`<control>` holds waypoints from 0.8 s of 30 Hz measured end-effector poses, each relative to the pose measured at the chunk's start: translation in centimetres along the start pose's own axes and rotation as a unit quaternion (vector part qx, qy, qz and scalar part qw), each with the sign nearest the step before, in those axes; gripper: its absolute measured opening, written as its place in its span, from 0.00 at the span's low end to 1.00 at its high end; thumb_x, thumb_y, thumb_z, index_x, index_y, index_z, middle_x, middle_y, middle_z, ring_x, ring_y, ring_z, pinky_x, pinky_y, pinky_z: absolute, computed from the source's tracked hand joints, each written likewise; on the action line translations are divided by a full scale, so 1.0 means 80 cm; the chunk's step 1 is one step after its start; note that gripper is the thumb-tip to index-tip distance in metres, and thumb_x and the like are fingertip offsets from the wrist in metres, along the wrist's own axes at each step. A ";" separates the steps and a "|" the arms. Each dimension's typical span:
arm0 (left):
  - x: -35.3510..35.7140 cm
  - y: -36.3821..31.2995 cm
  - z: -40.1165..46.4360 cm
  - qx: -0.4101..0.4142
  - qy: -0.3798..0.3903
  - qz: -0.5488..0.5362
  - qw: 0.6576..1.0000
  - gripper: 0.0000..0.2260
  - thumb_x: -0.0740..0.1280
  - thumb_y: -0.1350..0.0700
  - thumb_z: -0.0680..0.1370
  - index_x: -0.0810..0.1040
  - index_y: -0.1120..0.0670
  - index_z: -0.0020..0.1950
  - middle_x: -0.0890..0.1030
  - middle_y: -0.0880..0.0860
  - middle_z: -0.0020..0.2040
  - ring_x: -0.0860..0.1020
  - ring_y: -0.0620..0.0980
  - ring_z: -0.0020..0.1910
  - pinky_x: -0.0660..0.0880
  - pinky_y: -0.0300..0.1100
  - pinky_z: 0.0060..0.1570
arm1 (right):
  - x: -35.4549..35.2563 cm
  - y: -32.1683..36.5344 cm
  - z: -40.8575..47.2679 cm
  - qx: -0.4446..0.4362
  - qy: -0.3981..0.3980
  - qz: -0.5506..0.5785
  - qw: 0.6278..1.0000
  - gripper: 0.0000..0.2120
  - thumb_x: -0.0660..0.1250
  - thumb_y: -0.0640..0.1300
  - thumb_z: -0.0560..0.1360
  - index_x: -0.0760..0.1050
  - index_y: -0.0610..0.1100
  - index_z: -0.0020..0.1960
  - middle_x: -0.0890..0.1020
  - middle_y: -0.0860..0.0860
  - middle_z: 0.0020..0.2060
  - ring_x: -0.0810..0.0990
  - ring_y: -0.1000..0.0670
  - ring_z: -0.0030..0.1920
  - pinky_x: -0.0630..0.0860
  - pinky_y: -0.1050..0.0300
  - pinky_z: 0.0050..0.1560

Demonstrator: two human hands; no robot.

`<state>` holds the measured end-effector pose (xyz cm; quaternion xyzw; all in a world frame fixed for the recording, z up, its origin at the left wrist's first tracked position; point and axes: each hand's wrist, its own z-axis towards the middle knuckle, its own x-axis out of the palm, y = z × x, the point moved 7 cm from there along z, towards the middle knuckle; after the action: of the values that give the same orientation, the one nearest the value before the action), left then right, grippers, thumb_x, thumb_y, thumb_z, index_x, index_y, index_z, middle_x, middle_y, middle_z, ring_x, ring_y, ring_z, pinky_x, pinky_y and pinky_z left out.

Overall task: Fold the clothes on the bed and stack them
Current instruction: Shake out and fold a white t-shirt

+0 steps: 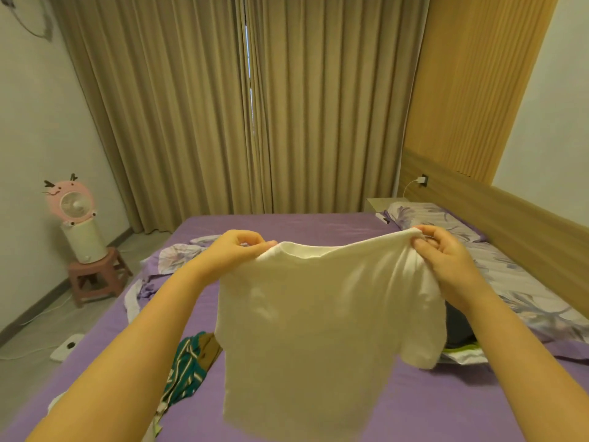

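Head camera view, looking down over a purple-sheeted bed (430,400). Plain white cotton T-shirt (318,339) hanging in the air above it, stretched by the shoulders. Left hand (237,250) pinching one shoulder seam, right hand (446,260) pinching the other. Green striped garment (185,365) crumpled on the sheet below left.

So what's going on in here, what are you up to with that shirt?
A person is sorting laundry on a bed with a purple sheet. Both hands hold a white T-shirt up in the air by its shoulders: the left hand pinches one side, the right hand the other. It hangs unfolded. A green striped garment lies crumpled on the sheet below, and a dark garment sits behind the shirt.
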<state>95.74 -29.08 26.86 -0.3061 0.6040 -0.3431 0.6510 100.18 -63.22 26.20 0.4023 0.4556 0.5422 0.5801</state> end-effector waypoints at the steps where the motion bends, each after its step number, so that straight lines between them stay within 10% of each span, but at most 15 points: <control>1: 0.001 0.003 -0.004 -0.005 0.017 0.012 1.000 0.22 0.69 0.32 0.67 0.82 0.52 0.40 0.80 0.53 0.40 0.78 0.45 0.39 0.75 0.43 0.44 | 0.001 0.000 0.001 0.003 0.002 0.011 1.000 0.09 0.61 0.40 0.79 0.73 0.47 0.59 0.81 0.51 0.49 0.79 0.53 0.47 0.74 0.59 0.45; 5: 0.013 -0.003 -0.021 0.002 0.077 -0.004 0.997 0.18 0.69 0.31 0.60 0.83 0.41 0.40 0.81 0.38 0.42 0.79 0.35 0.43 0.72 0.35 0.48 | 0.003 0.001 0.003 0.001 -0.004 0.031 1.000 0.08 0.63 0.40 0.78 0.75 0.47 0.56 0.82 0.51 0.46 0.80 0.53 0.44 0.75 0.59 0.43; 15: 0.062 -0.030 -0.032 0.022 0.042 -0.210 0.977 0.17 0.66 0.47 0.77 0.80 0.62 0.51 0.81 0.57 0.45 0.78 0.52 0.43 0.75 0.47 0.47 | 0.058 0.021 -0.013 -0.110 -0.019 -0.207 0.972 0.03 0.68 0.45 0.75 0.78 0.52 0.46 0.75 0.48 0.36 0.73 0.52 0.37 0.72 0.56 0.39; 18: 0.077 -0.043 -0.033 0.003 0.023 -0.324 0.946 0.16 0.62 0.51 0.80 0.78 0.63 0.55 0.82 0.59 0.47 0.80 0.53 0.44 0.78 0.44 0.43 | 0.086 0.021 -0.035 -0.058 0.017 -0.079 0.995 0.04 0.63 0.41 0.78 0.74 0.50 0.48 0.78 0.48 0.32 0.78 0.48 0.34 0.78 0.54 0.34; 24: 0.106 -0.069 -0.036 0.027 0.003 -0.407 0.913 0.14 0.59 0.54 0.81 0.79 0.60 0.59 0.83 0.59 0.53 0.82 0.51 0.48 0.79 0.41 0.42 | 0.150 0.019 -0.072 0.000 0.178 0.072 0.981 0.22 0.69 0.48 0.73 0.65 0.51 0.63 0.80 0.55 0.57 0.80 0.55 0.56 0.78 0.52 0.56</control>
<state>92.72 -39.18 26.24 -0.5069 0.4197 -0.5955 0.4608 94.20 -51.28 25.01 0.3310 0.5214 0.6455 0.4492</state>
